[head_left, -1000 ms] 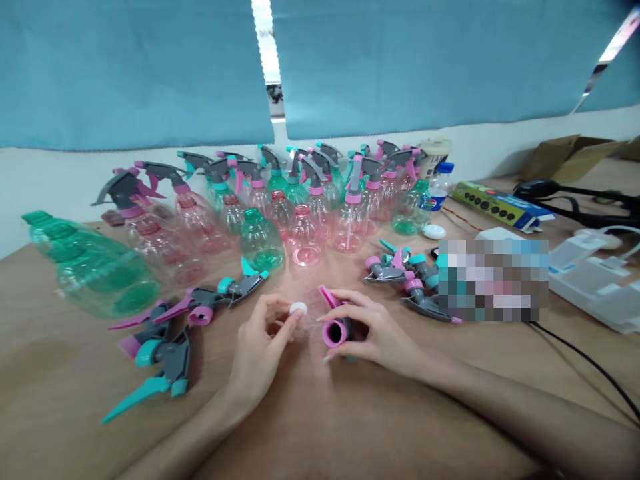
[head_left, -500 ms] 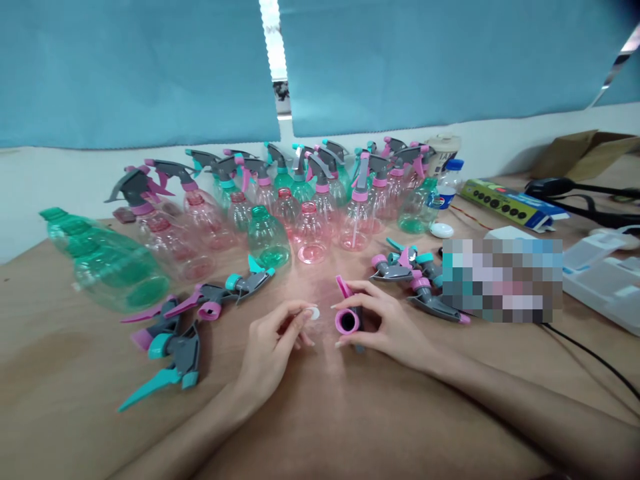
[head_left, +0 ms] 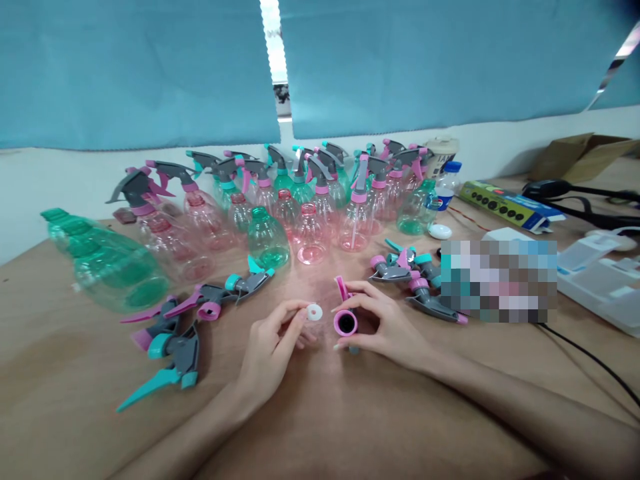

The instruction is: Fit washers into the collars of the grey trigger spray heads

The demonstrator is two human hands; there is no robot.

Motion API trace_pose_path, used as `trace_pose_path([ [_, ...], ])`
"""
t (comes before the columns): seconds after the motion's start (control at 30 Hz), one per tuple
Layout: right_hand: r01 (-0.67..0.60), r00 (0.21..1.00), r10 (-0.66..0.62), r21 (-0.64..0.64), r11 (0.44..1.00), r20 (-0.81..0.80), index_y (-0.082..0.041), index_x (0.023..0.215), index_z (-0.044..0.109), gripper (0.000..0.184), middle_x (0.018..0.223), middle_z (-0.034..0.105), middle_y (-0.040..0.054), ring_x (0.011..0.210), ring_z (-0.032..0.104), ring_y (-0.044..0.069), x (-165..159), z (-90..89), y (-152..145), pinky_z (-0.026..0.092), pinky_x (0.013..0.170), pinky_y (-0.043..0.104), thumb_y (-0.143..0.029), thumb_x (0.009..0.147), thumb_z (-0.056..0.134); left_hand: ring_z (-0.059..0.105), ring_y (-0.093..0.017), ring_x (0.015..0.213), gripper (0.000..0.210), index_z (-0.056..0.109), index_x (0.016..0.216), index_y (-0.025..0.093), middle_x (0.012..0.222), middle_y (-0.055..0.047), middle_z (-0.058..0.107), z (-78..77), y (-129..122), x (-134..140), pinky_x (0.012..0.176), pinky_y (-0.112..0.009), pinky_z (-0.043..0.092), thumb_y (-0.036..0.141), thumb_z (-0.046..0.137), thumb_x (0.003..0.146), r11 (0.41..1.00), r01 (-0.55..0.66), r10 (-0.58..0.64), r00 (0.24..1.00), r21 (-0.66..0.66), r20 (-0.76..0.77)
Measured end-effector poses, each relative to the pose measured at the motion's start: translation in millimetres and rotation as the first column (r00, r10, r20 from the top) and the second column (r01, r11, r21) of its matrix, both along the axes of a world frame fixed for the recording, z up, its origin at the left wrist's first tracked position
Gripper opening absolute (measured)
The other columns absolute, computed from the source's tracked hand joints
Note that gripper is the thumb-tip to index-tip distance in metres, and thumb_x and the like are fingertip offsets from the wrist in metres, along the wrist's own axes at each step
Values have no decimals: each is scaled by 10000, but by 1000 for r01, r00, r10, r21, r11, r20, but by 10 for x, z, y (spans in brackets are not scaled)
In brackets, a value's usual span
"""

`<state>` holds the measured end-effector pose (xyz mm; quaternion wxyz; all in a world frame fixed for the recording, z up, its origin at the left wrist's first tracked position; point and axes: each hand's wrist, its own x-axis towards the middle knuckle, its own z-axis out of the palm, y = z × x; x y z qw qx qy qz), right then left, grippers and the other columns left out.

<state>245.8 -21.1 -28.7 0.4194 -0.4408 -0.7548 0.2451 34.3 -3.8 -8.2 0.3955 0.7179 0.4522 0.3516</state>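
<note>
Between thumb and fingertips, my left hand point(head_left: 277, 337) pinches a small white washer point(head_left: 315, 312), its flat face and centre hole turned towards me. My right hand point(head_left: 383, 325) is closed around a trigger spray head point(head_left: 345, 323) with a pink collar and pink trigger. The collar's dark opening faces me, and most of the grey body is hidden behind my fingers. A short gap separates the washer from the collar. Just beyond my hands stand an uncapped pink bottle point(head_left: 311, 240) and an uncapped green bottle point(head_left: 269, 241).
Loose spray heads lie at the left point(head_left: 183, 353) and right point(head_left: 430, 293). Behind them stand several pink and green bottles, many with sprayers fitted. At the right are a Pepsi bottle point(head_left: 447, 190), a printed box point(head_left: 510, 205), a clear plastic case point(head_left: 600, 280) and a black cable point(head_left: 595, 353).
My left fingers have turned the washer so that its face and hole show more fully. My right hand and the spray head have shifted very slightly left.
</note>
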Motion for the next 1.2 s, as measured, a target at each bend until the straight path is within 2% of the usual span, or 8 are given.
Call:
trace_pose_path([
  [0.17, 2, 1000, -2, -5, 1000, 8, -227, 964, 638, 345, 1214, 533, 76, 1157, 530, 240, -10, 41, -7, 444, 970, 400, -388, 688, 769, 672, -141, 708, 183, 621, 983, 195, 845, -12, 703, -29, 2, -20, 569, -219, 541, 300, 483, 924, 998, 19, -18, 999, 53, -31],
  [0.27, -17, 1000, 17, 15, 1000, 13, -223, 965, 637, 335, 1215, 529, 76, 1171, 518, 237, -28, 32, -9, 435, 977, 393, -373, 695, 768, 644, -138, 735, 176, 637, 979, 200, 902, -25, 686, -27, -14, -2, 578, -221, 531, 262, 479, 930, 980, 61, -48, 996, 189, -75],
  [0.33, -36, 999, 35, 43, 998, 13, -220, 966, 637, 340, 1213, 528, 79, 1177, 512, 238, -44, 6, -10, 439, 973, 387, -372, 693, 770, 614, -141, 770, 165, 645, 971, 197, 888, -32, 662, -20, -41, 29, 624, -236, 520, 205, 485, 928, 921, 119, -89, 991, 370, -98],
  [0.4, -53, 999, 52, 66, 996, 16, -218, 972, 632, 336, 1219, 523, 83, 1171, 516, 237, -61, -25, -14, 445, 965, 384, -359, 699, 767, 581, -145, 794, 159, 646, 967, 189, 849, -34, 632, -17, -74, 66, 673, -252, 506, 146, 502, 915, 822, 183, -145, 983, 539, -113],
  [0.47, -70, 997, 68, 80, 994, 25, -215, 981, 626, 331, 1225, 518, 87, 1159, 524, 235, -73, -48, -18, 450, 962, 384, -339, 706, 764, 556, -142, 788, 160, 641, 979, 181, 833, -34, 606, -24, -103, 98, 686, -257, 495, 110, 521, 901, 752, 224, -181, 975, 620, -132],
  [0.9, -123, 992, 124, 58, 991, -2, -211, 977, 626, 336, 1230, 513, 91, 1160, 523, 240, -66, -53, -19, 450, 964, 396, -327, 697, 771, 524, -153, 766, 95, 576, 909, 170, 844, -38, 572, -50, -123, 120, 661, -281, 477, 104, 585, 842, 740, 174, -103, 984, 649, -147],
  [1.07, -111, 994, 111, 41, 993, 3, -214, 989, 627, 319, 1231, 510, 84, 1159, 525, 236, -45, -57, -17, 439, 975, 396, -276, 706, 762, 544, -203, 857, 187, 605, 966, 166, 939, -79, 638, -8, -142, 101, 745, -353, 506, 125, 589, 784, 651, 320, -213, 947, 688, -239],
  [1.2, -114, 994, 114, 48, 992, -3, -212, 995, 624, 342, 1231, 506, 85, 1162, 520, 235, -42, -53, -20, 435, 979, 398, -285, 695, 773, 568, -215, 855, 202, 612, 959, 151, 957, -90, 679, -2, -134, 93, 741, -363, 522, 142, 608, 757, 597, 365, -206, 930, 715, -304],
])
